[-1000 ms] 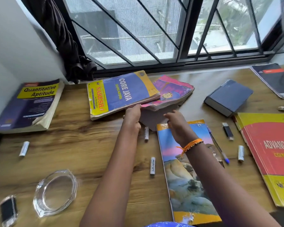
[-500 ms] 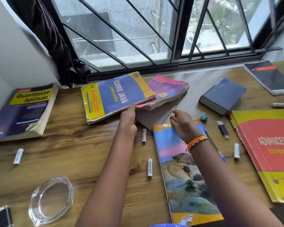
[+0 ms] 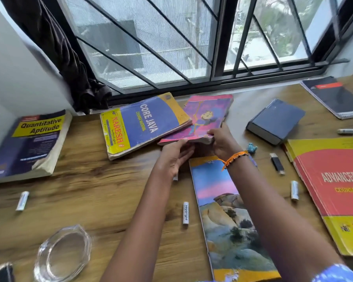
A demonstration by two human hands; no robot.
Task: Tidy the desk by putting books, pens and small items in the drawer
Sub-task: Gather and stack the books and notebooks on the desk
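A pink and purple book lies at the back centre of the wooden desk, partly under a blue and yellow "Core Java" book. My right hand grips the pink book's near right corner, which is bent upward. My left hand is palm up with its fingers under the same near edge. A long landscape-cover book lies below my right wrist. No drawer is in view.
A "Quantitative Aptitude" book lies at far left, a dark blue book and a red "Advanced" book at right, a black notebook at back right. White markers, a USB stick and a glass ashtray lie scattered.
Both hands moved from the Core Java book's edge to the pink book. My right hand took its near corner and my left hand turned palm up beneath its edge.
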